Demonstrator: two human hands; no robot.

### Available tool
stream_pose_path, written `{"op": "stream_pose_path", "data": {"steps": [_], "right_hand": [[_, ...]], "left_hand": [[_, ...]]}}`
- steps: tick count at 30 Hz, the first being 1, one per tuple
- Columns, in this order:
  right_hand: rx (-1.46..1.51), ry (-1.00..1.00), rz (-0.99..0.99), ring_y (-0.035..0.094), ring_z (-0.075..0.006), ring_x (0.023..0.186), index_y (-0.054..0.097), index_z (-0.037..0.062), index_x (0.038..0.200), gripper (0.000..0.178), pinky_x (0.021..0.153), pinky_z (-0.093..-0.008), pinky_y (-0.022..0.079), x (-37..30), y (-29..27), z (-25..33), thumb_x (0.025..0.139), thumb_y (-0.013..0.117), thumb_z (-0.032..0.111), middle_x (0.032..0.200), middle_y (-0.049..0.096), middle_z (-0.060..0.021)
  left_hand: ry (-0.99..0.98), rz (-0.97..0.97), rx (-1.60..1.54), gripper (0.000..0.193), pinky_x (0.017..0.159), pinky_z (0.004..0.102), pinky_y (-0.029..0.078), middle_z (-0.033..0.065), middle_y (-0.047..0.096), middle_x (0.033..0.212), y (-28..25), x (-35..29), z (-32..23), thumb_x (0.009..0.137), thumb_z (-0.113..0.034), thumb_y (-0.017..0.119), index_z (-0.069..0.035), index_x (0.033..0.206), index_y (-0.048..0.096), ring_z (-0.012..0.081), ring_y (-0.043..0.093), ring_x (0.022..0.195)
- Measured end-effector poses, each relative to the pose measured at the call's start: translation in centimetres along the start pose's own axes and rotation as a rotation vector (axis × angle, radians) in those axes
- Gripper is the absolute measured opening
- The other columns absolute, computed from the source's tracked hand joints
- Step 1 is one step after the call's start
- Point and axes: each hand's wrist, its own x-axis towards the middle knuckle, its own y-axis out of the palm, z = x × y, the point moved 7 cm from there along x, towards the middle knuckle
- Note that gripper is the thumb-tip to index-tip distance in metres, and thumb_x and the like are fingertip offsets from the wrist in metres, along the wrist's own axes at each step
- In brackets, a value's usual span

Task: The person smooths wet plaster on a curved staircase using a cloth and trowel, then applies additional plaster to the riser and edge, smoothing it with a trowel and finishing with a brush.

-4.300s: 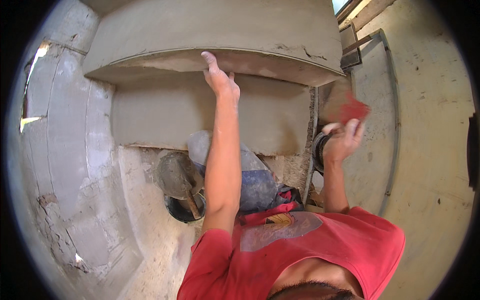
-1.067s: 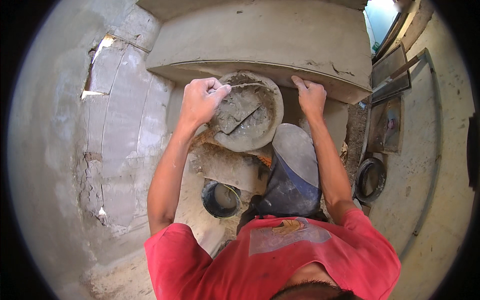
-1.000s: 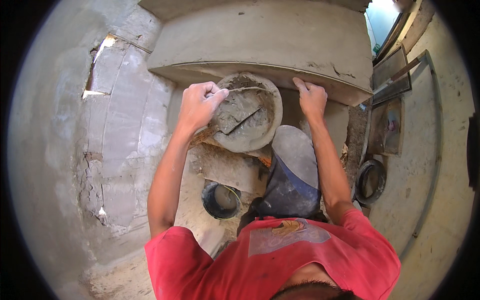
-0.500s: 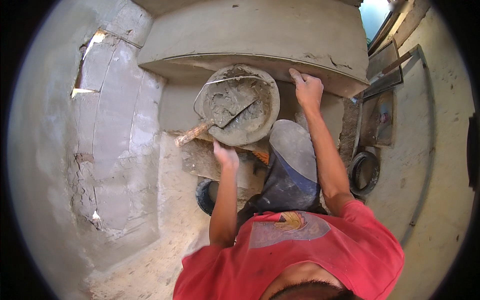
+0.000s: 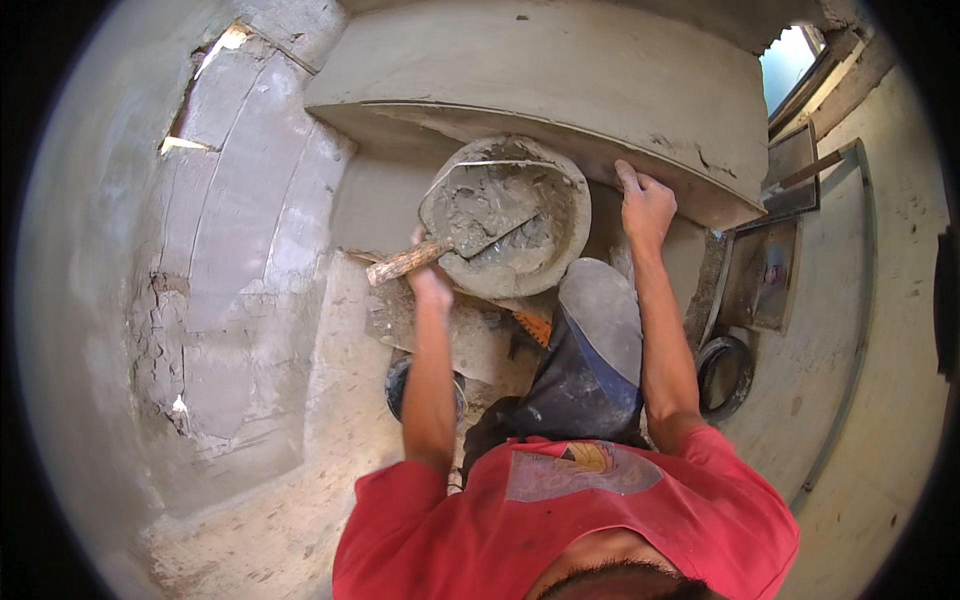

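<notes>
Head view: the trowel point(image 5: 455, 245) lies with its long axis running from lower left to upper right, wooden handle pointing out over the rim toward the left and the mortar-caked blade resting inside the round mortar pan point(image 5: 507, 217), which sits below the curved plastered ledge point(image 5: 560, 90). The left hand point(image 5: 430, 282) is at the handle's near end; whether its grip has closed on it cannot be told. The right hand point(image 5: 645, 203) rests open-fingered against the ledge's lower edge, holding nothing, just beside the pan.
</notes>
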Motion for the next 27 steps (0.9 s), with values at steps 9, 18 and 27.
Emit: {"op": "stream_pose_path", "data": {"steps": [9,18,27], "right_hand": [[-0.031,0.077,-0.233,0.071,-0.0380,0.076,0.079,0.0025,0.080,0.050,0.078,-0.0466,0.055,-1.2,-1.2,0.3,0.081,0.090,0.052,0.079,0.075,-0.0188],[0.095,-0.046,-0.434,0.069,-0.0366,0.077,0.071,0.0069,0.079,0.049,0.074,-0.0479,0.055,-1.7,-1.2,-1.4,0.073,0.098,0.048,0.078,0.070,-0.0130],[-0.261,-0.172,-0.917,0.047,-0.0419,0.142,0.046,-0.0025,0.146,0.114,0.112,-0.0527,0.046,-3.3,-9.7,-1.3,0.062,0.108,0.042,0.151,0.044,-0.0288]], "left_hand": [[-0.089,0.408,0.322,0.103,0.126,0.0568,0.042,0.0318,0.021,0.176,12.6,10.9,-17.4,0.106,-0.051,0.069,0.008,0.170,0.014,0.0465,0.030,0.161],[-0.005,0.172,0.306,0.109,0.124,0.0646,0.040,0.0304,0.012,0.179,19.1,12.2,-16.7,0.097,-0.043,0.084,0.007,0.169,0.020,0.0499,0.022,0.163],[0.052,0.195,0.318,0.101,0.126,0.0545,0.044,0.0317,0.025,0.174,18.7,12.9,-16.8,0.099,-0.042,0.082,0.008,0.167,0.025,0.0449,0.034,0.159]]}}
